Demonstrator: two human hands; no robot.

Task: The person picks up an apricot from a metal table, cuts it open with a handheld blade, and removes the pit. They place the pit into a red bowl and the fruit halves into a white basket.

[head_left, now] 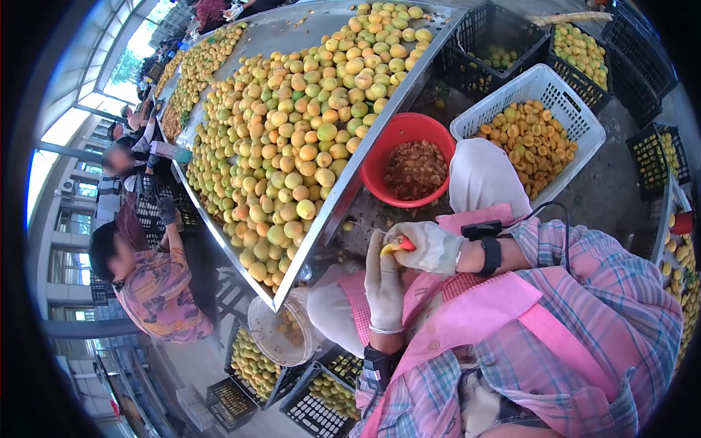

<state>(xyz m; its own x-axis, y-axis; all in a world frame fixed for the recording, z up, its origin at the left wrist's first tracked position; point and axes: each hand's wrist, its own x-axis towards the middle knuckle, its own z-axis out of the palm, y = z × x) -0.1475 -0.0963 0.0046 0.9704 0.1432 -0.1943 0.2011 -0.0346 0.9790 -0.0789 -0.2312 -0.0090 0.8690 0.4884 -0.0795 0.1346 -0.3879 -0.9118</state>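
Note:
My left hand (383,292), in a pale glove, has its fingers closed against a yellow fruit piece (391,250). My right hand (434,250), also gloved, meets it and grips a small red object (407,244), perhaps a tool handle; its far end is hidden. Both hands are above my lap, near the corner of a metal table (332,213) heaped with yellow-green fruits (292,131). Beyond my right knee, a red basin (372,135) holds brownish pieces (415,169). Beside it, a white crate (584,120) contains halved fruits (533,139).
A white bucket (263,332) stands below the table corner. Black crates of fruit (321,398) are on the floor nearby, with more black crates (482,44) at the upper right. Across the table at left, a person in a patterned shirt (157,292) reaches toward it; others are behind.

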